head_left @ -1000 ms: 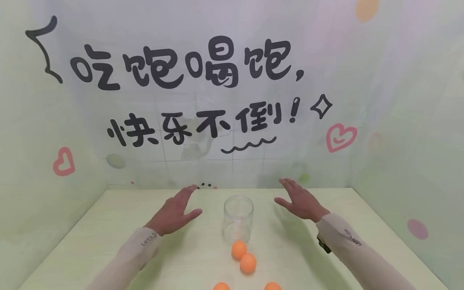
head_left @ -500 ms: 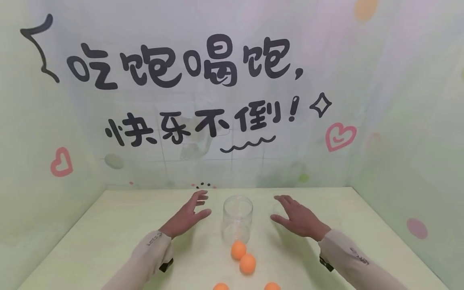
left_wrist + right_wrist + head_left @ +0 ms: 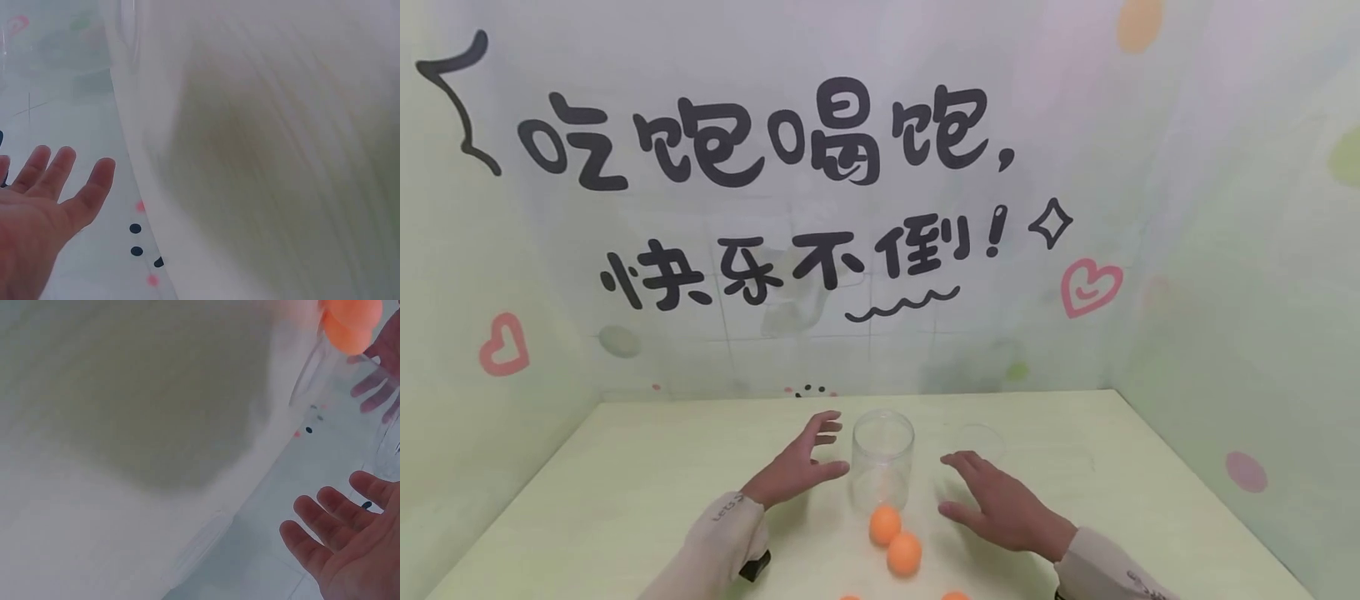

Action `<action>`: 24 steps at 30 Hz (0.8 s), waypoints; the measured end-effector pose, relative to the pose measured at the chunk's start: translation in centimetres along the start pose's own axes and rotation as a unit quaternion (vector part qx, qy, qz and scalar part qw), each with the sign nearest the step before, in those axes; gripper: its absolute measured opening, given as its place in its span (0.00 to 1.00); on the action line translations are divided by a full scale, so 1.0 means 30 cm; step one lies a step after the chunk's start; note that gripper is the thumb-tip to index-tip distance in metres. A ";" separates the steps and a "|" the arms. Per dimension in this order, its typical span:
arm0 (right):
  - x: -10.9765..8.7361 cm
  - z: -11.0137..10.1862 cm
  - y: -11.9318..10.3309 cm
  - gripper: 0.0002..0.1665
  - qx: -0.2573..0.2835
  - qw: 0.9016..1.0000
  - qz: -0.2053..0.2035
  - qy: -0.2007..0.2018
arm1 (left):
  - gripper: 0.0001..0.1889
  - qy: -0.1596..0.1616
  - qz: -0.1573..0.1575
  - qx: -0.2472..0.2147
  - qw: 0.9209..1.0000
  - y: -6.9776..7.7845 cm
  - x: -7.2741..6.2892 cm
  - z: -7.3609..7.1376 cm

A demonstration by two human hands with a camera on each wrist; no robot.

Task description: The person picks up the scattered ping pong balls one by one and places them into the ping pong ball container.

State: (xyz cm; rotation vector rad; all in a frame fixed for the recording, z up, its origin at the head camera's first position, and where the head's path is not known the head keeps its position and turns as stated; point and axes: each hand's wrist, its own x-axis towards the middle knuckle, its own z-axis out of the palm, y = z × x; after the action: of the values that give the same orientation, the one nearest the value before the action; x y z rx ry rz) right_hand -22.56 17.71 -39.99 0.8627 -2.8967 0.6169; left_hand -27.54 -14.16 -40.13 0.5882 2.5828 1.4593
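A clear jar [image 3: 883,462] stands upright near the middle of the pale table [image 3: 647,483], its mouth facing up, with the left hand [image 3: 797,465] and right hand [image 3: 1000,504] on opposite sides. Both hands hold nothing: their fingers are apart and only slightly bent. The left thumb tip is just beside the jar, though contact cannot be told; the right hand is farther off. The jar looks like thin plastic or glass, probably light, fairly stiff and rather slick; if it is glass, a knock could crack it. The best hold is likely a gentle 2-handed clasp around the middle of the wall, with palms opposed and no hard squeeze at the rim. 2 orange balls [image 3: 904,553] sit together on its near side, and 2 more show at the bottom edge; they look light, smooth and quick to roll, so each would suit a soft fingertip pinch. A faint clear disc [image 3: 981,442], perhaps a lid, lies beyond the right hand. On the back wall [image 3: 925,358], large dark characters read 吃饱喝饱,快乐不倒! The left sleeve [image 3: 718,542] carries lettering that seems to begin "Let's"; the right sleeve [image 3: 1101,567] has print too distorted to read. No brand shows on the jar.
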 end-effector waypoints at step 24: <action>-0.129 0.075 -0.097 0.27 0.022 0.986 -0.135 -0.094 | 0.43 -0.012 0.004 -0.043 0.999 0.023 0.046 0.091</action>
State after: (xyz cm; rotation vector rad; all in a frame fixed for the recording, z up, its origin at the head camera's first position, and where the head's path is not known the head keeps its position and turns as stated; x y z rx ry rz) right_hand -17.62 16.61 -41.64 1.3600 -2.8554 0.6041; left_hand -27.83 -11.13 -40.87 0.6009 2.4883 1.5459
